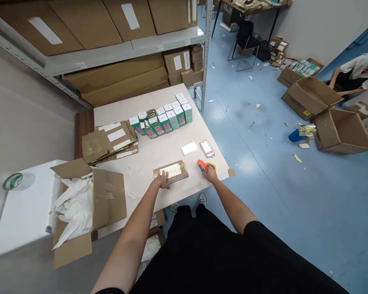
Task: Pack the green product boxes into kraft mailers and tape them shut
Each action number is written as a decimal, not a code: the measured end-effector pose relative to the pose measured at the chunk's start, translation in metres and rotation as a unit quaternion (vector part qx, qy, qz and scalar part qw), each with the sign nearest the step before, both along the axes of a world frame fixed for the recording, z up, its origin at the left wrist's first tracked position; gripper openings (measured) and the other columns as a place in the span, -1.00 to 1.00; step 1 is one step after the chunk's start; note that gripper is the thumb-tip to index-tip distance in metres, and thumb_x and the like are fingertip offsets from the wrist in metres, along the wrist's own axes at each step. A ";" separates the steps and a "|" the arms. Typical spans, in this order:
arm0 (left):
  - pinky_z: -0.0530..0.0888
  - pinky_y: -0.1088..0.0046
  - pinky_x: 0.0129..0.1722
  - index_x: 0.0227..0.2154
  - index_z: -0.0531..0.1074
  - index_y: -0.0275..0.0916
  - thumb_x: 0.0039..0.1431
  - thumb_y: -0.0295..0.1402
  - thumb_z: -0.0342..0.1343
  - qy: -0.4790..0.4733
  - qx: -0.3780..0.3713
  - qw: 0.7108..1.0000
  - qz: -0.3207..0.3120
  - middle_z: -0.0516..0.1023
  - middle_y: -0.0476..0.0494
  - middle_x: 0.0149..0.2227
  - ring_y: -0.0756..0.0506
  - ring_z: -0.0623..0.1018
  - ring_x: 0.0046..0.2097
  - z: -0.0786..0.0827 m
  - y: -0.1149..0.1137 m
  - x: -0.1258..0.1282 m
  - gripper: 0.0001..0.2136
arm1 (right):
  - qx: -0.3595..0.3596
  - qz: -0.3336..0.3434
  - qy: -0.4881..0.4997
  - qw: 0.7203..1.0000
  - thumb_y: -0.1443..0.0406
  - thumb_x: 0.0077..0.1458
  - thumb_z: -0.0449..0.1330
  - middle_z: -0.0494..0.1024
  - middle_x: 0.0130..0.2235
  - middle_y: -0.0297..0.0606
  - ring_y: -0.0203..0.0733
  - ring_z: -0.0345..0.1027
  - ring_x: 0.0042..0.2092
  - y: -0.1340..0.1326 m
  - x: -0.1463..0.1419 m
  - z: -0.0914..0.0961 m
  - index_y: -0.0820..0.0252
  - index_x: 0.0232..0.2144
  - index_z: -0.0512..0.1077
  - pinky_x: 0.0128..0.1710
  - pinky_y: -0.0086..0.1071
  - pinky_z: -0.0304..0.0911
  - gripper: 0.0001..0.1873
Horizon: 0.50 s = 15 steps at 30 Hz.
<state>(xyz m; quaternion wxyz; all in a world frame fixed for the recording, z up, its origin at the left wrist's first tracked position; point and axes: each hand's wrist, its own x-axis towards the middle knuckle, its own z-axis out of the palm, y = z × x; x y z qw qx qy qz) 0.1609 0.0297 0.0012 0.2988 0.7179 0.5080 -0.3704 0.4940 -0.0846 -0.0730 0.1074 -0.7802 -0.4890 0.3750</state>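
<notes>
A blue floor (248, 183), littered with scraps, spreads to the right of a metal shelf (110, 51) stacked with cartons. In front of the shelf stands a pale surface (161, 147), with the person at its near edge. At its left end sits an open box (116, 196) full of crumpled white paper. Toward the back, a double row of green and white packs (168, 122) stands upright, and beside it on the left lies a loose pile of flattened cardboard (106, 141).

The parcel (179, 174), a flat brown one with a white label and yellowish tape on top, lies near the front edge of the surface, between the two hands. Its left end is under the left hand (162, 179), whose fingers are spread over the top, with the thumb by the near side; the rest of it reaches out to the right, uncovered. The right hand (210, 174) is well apart from the parcel, past its right end, and is closed around an orange tape dispenser (201, 164) with a yellow roll (213, 165); whether the dispenser touches the surface I cannot tell. Just behind it lie a blurred-out item (207, 148) and a white card (189, 148).
</notes>
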 end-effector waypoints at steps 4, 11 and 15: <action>0.08 -0.17 0.38 0.51 -0.20 -0.25 -0.21 0.07 0.40 0.024 -0.031 0.999 -0.001 -0.39 -0.48 0.50 -0.58 -0.25 0.47 -0.001 0.008 0.003 0.30 | -0.018 0.023 -0.003 1.000 0.26 0.18 0.21 0.44 0.19 0.07 0.12 0.31 0.21 -0.009 -0.011 -0.010 0.30 0.30 0.25 0.17 -0.16 0.20 -0.34; 0.13 -0.26 0.33 0.49 -0.06 -0.22 -0.37 0.12 0.43 -0.001 -0.044 0.999 0.017 -0.30 -0.49 0.51 -0.66 -0.19 0.46 -0.002 0.008 0.002 0.33 | -0.066 0.016 -0.060 0.996 0.23 0.21 0.20 0.45 0.21 0.21 0.17 0.31 0.27 0.006 -0.020 -0.020 0.35 0.29 0.27 0.28 -0.06 0.07 -0.35; 0.08 -0.25 0.35 0.49 -0.03 -0.19 -0.41 0.13 0.44 -0.027 -0.054 0.998 0.030 -0.30 -0.47 0.51 -0.63 -0.21 0.47 -0.001 0.008 -0.001 0.35 | -0.095 0.009 -0.043 0.995 0.25 0.18 0.21 0.59 0.03 0.16 0.14 0.50 0.09 0.020 -0.008 -0.014 0.30 0.23 0.33 0.12 -0.07 0.25 -0.42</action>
